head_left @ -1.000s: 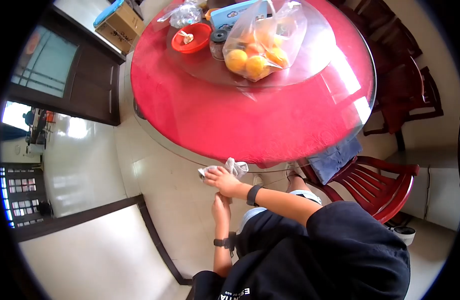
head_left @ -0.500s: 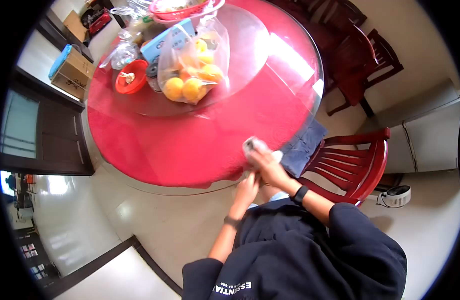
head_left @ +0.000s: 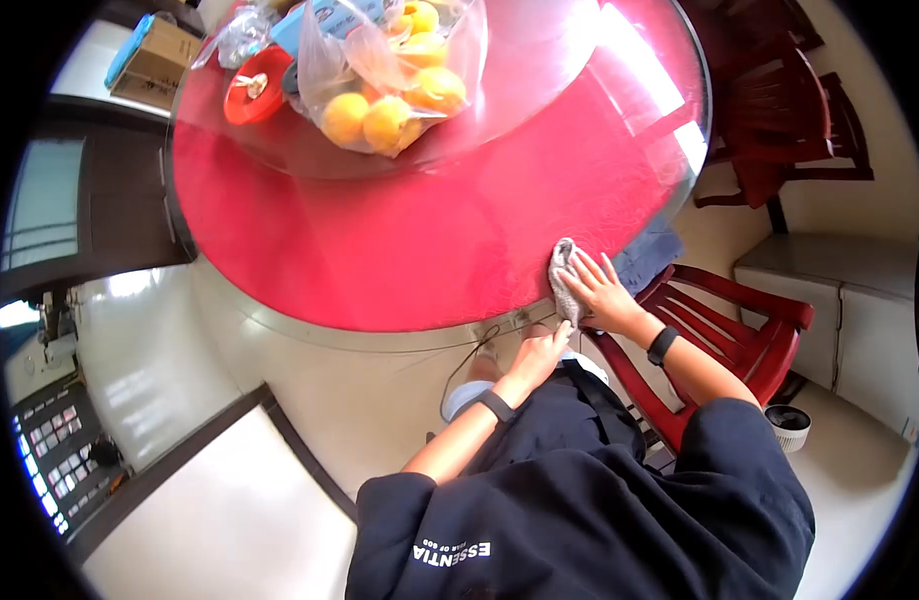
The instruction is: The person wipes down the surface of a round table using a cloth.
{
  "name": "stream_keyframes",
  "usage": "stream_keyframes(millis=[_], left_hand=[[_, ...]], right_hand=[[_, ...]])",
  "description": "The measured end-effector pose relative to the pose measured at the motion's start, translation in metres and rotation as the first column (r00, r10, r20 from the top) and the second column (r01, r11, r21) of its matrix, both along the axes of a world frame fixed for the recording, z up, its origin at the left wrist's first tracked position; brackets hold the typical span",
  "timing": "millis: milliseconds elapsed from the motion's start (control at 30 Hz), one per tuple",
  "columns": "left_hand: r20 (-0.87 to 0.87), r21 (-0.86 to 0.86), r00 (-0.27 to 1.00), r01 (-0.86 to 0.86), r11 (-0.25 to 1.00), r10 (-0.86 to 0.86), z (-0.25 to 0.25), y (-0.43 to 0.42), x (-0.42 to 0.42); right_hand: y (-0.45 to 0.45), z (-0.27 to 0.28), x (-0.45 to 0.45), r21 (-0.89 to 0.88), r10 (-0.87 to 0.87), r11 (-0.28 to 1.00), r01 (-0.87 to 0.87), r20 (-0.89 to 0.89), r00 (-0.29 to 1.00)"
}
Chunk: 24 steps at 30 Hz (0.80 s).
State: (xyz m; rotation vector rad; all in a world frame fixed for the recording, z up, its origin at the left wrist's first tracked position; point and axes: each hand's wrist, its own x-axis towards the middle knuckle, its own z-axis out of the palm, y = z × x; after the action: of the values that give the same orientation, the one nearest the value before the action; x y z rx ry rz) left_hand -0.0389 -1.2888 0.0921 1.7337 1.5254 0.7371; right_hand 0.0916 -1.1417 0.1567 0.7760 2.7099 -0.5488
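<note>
A crumpled grey cloth [head_left: 562, 272] lies at the near right edge of the round red-covered table [head_left: 399, 260], its lower end hanging over the rim. My right hand [head_left: 603, 298] rests against the cloth's right side, fingers stretched out and spread. Just below the rim, my left hand [head_left: 542, 350] is closed, its fingertips at the hanging lower end of the cloth. Each wrist wears a dark band.
A clear bag of oranges [head_left: 389, 120] stands on the glass turntable, beside a red bowl [head_left: 257, 86] and a blue box [head_left: 324, 22]. A red wooden chair [head_left: 729, 330] with a dark cushion [head_left: 647, 255] is close on my right. A small white fan [head_left: 787, 427] stands behind it.
Both hands and the cloth have shifted right along the table edge. My right hand's fingers now show spread beside the cloth. The view has tilted, so the table sits higher.
</note>
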Motion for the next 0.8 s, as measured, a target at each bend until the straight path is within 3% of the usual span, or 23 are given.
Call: stream_keyframes(millis=[67, 167, 367, 600, 667, 800], left_hand=[[-0.066, -0.033, 0.996, -0.06, 0.998, 0.058, 0.001, -0.015, -0.012], [-0.139, -0.083, 0.985, -0.11, 0.99, 0.098, 0.009, -0.031, -0.031], [-0.117, -0.131, 0.981, -0.17, 0.977, 0.155, 0.024, -0.054, -0.085], [-0.152, -0.072, 0.958, -0.254, 0.964, 0.242, -0.01, -0.125, -0.191], [-0.086, -0.056, 0.949, -0.307, 0.95, 0.302, -0.026, -0.151, -0.229], [-0.173, -0.27, 0.874, -0.485, 0.832, 0.453, -0.017, -0.198, -0.324]], right_hand=[[-0.005, -0.025, -0.02, 0.184, 0.097, 0.979, -0.083, -0.066, 0.993], [-0.026, -0.04, -0.033, 0.08, 0.004, 0.997, 0.014, -0.226, 0.974], [-0.068, -0.051, -0.082, 0.116, 0.045, 0.993, -0.016, -0.258, 0.965], [-0.145, -0.072, -0.194, 0.159, 0.096, 0.987, -0.038, -0.376, 0.922], [-0.168, -0.075, -0.238, 0.182, 0.082, 0.983, -0.02, -0.34, 0.937], [-0.213, -0.105, -0.36, 0.276, 0.165, 0.961, -0.03, -0.479, 0.862]])
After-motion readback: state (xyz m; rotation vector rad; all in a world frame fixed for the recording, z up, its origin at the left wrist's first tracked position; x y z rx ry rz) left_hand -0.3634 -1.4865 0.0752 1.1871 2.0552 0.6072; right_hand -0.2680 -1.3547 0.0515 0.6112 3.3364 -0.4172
